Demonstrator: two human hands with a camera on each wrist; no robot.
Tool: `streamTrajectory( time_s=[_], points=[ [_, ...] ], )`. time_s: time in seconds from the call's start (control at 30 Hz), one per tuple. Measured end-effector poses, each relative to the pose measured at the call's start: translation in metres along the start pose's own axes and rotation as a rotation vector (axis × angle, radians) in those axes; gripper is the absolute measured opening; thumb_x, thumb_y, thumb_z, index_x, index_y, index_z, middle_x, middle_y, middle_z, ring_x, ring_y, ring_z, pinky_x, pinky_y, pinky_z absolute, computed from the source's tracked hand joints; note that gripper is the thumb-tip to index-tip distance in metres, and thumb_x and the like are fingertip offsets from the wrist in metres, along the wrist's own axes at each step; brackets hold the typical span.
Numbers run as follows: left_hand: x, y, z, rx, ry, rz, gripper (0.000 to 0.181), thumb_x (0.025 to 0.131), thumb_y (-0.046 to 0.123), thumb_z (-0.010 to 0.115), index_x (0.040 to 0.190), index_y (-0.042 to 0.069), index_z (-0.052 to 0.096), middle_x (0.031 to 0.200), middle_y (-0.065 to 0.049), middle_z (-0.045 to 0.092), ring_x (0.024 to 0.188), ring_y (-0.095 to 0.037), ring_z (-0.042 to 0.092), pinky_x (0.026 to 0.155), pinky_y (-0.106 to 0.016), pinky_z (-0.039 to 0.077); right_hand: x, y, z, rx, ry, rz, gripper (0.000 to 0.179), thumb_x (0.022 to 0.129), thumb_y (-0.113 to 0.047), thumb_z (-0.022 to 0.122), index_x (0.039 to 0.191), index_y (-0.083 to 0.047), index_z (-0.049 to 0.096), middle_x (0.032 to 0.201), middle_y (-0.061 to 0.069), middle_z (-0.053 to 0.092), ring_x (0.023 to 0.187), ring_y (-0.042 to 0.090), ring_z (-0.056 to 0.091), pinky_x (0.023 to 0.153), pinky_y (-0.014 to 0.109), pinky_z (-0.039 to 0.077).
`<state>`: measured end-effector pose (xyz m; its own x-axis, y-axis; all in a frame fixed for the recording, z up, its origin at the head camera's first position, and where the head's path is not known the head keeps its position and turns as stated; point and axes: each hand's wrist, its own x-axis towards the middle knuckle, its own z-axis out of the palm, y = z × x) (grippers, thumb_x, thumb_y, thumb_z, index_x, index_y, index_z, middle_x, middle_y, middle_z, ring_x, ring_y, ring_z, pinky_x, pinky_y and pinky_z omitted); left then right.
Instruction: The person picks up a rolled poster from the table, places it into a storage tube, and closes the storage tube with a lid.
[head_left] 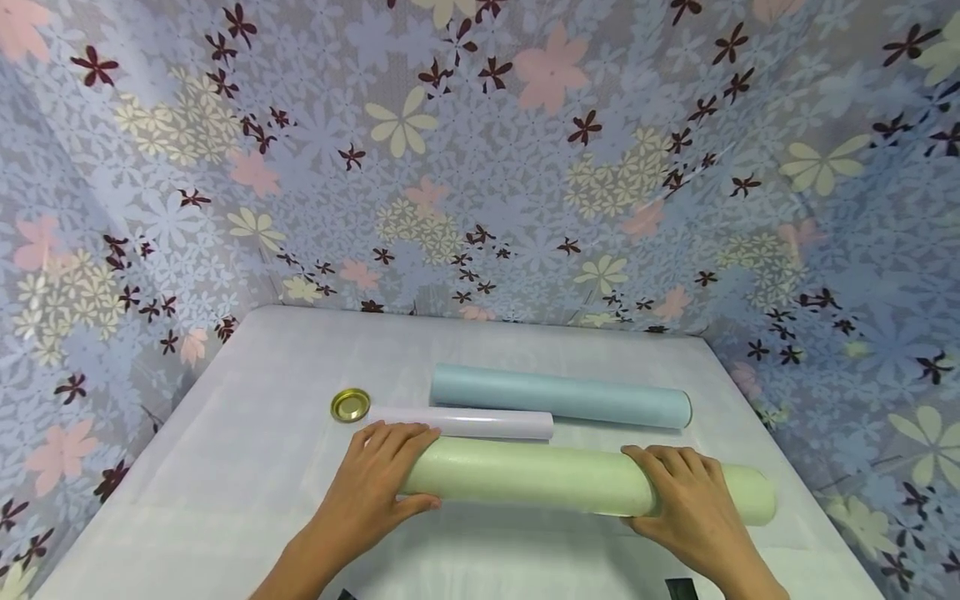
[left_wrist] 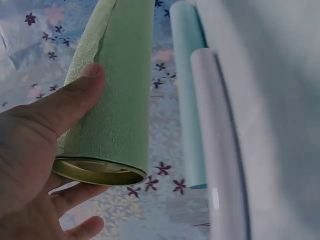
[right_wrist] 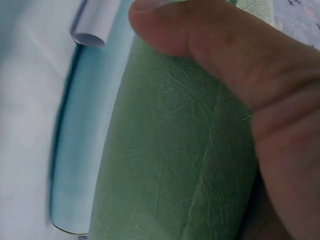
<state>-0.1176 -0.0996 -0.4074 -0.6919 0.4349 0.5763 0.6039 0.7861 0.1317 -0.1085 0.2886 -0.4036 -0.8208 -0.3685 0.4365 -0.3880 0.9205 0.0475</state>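
Note:
Both hands hold a long pale green cardboard tube (head_left: 532,477) lengthwise across the front of the table. The left hand (head_left: 382,479) grips its left end, thumb on the near side and fingers over the far side. In the left wrist view that end of the tube (left_wrist: 122,110) is uncapped, with a gold metal rim. Near the right end, the right hand (head_left: 681,496) wraps over the tube, thumb below. The right wrist view shows the wrinkled green surface and a lengthwise seam under the right thumb (right_wrist: 170,30).
Behind the green tube lies a rolled white sheet (head_left: 465,422), with a light blue tube (head_left: 558,396) farther back. A round gold lid (head_left: 350,405) sits at the roll's left end. White cloth covers the table (head_left: 225,467); a flowered curtain (head_left: 480,167) surrounds its back and sides.

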Motion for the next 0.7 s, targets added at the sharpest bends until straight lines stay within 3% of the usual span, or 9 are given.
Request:
streamTrajectory(
  time_s=[0.17, 0.33, 0.5, 0.7],
  points=[
    [-0.015, -0.003, 0.005, 0.010, -0.007, -0.001, 0.080, 0.058, 0.057, 0.077, 0.125, 0.018, 0.057, 0.118, 0.005, 0.061, 0.108, -0.014, 0.056, 0.093, -0.039, 0.041, -0.008, -0.009, 0.007, 0.009, -0.040, 0.017, 0.082, 0.047, -0.040, 0.089, 0.121, -0.022, 0.059, 0.103, 0.000, 0.062, 0.095, 0.026, 0.056, 0.081, 0.050, 0.041],
    [-0.030, -0.004, 0.007, -0.008, -0.047, -0.039, 0.080, 0.057, 0.055, 0.079, 0.125, 0.019, 0.057, 0.117, 0.006, 0.061, 0.108, -0.012, 0.056, 0.093, -0.038, 0.040, -0.014, -0.020, 0.013, 0.015, -0.095, 0.035, 0.078, 0.050, -0.041, 0.087, 0.120, -0.024, 0.059, 0.102, -0.001, 0.062, 0.094, 0.022, 0.056, 0.081, 0.048, 0.043],
    [-0.044, -0.005, 0.012, -0.007, -0.079, -0.073, 0.077, 0.056, 0.056, 0.078, 0.122, 0.020, 0.059, 0.114, 0.008, 0.062, 0.106, -0.011, 0.056, 0.092, -0.038, 0.040, -0.019, -0.029, 0.021, 0.018, -0.187, 0.067, 0.077, 0.051, -0.043, 0.087, 0.120, -0.025, 0.060, 0.103, -0.003, 0.062, 0.093, 0.018, 0.054, 0.081, 0.045, 0.044],
    [-0.056, -0.009, 0.018, 0.000, -0.077, -0.068, 0.076, 0.054, 0.058, 0.077, 0.118, 0.020, 0.061, 0.109, 0.010, 0.062, 0.100, -0.008, 0.057, 0.090, -0.036, 0.041, -0.023, -0.035, 0.029, 0.034, -0.269, 0.075, 0.075, 0.051, -0.045, 0.087, 0.119, -0.026, 0.059, 0.101, -0.007, 0.060, 0.093, 0.016, 0.054, 0.082, 0.045, 0.043]
  ],
)
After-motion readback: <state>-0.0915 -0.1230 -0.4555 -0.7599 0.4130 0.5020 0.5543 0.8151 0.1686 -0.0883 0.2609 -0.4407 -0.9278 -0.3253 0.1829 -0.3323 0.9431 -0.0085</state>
